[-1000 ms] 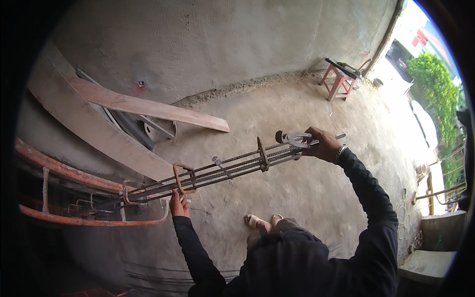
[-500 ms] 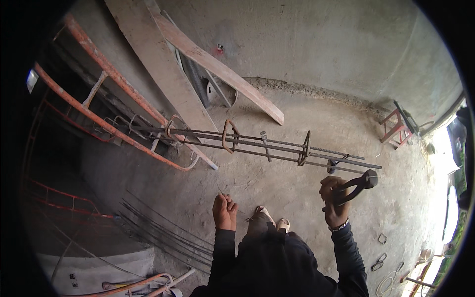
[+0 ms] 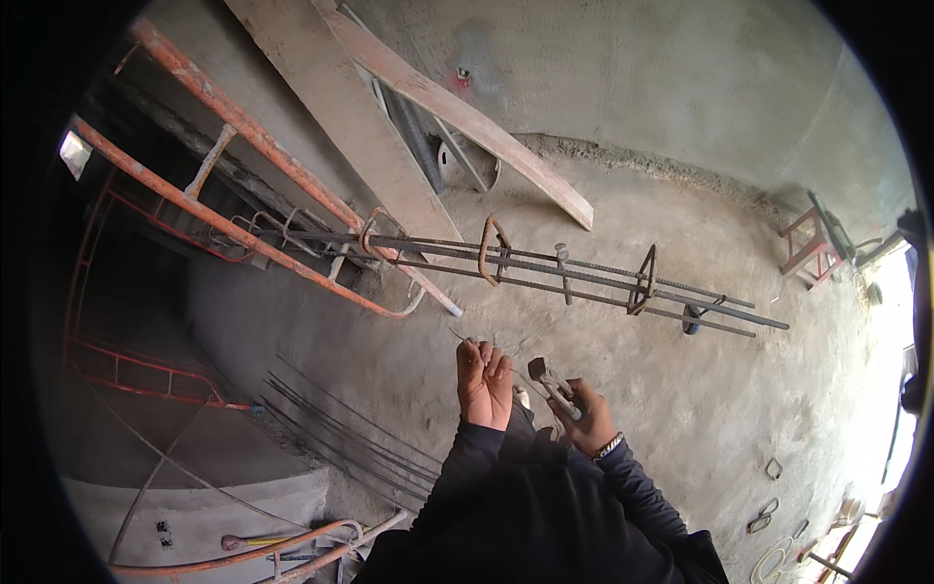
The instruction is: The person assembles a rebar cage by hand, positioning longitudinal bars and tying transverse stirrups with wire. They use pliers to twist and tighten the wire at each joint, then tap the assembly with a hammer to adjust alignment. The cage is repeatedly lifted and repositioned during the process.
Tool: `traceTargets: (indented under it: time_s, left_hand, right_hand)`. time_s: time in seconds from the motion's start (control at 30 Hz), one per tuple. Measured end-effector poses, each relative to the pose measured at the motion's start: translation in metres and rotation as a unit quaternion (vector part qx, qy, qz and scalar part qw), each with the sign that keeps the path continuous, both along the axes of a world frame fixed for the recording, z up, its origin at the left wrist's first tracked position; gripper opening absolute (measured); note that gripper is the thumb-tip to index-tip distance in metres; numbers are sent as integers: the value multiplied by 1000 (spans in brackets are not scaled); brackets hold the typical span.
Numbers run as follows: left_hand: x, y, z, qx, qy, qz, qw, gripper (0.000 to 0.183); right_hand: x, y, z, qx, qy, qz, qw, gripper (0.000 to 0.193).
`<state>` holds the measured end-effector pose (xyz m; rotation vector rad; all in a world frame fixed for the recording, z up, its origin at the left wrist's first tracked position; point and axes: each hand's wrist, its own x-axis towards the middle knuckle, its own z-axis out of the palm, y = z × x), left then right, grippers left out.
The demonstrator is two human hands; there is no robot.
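Observation:
My left hand (image 3: 484,394) is closed in a pinch on a thin tie wire (image 3: 455,334), whose end pokes out past the fingertips. In my right hand (image 3: 592,423) is a pair of pincers (image 3: 556,387); their dark head points toward my left hand. Beyond both hands, a long rebar assembly (image 3: 545,279) runs from the orange frame out to the right. Bent stirrups hang around its bars, among them a rusty one (image 3: 484,255) and a darker one (image 3: 644,284). Neither hand touches the rebar.
An orange scaffold frame (image 3: 282,200) stands at left, with planks (image 3: 341,107) leaning on the wall behind. Loose rods (image 3: 331,423) lie on the floor at lower left. A red stool (image 3: 809,243) stands far right; several wire loops (image 3: 764,516) lie lower right.
My right hand has brought the pincers leftward and down, close to my left hand. The left hand has risen a little, still holding the wire. The view has shifted, so the rebar sits further right.

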<state>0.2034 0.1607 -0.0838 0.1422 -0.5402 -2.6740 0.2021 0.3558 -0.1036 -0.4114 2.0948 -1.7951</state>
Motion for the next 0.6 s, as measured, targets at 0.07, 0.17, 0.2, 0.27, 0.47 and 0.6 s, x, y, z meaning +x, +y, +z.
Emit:
traceTargets:
  time_s: [0.07,0.17,0.2,0.27,0.47,0.6]
  left_hand:
    - [-15,-13,4,-52,-21,5,998,11]
    - [-36,-34,13,-150,-66,-14,986,15]
    - [-41,-40,15,-176,-76,-31,981,16]
    - [-48,-57,14,-245,-83,-56,964,22]
    - [-53,-145,-25,-374,-126,-78,915,20]
    - [-63,-204,-63,-442,-177,-127,870,23]
  right_hand:
    - [-4,-14,-7,-14,38,-30,999,33]
    - [-12,-48,-23,12,78,-108,991,33]
    - [-15,-60,-29,32,86,-140,986,33]
    - [-19,-84,-40,16,87,-190,978,31]
    - [-1,-111,-50,-112,58,-270,955,31]
    - [-3,-119,-53,27,63,-422,904,31]
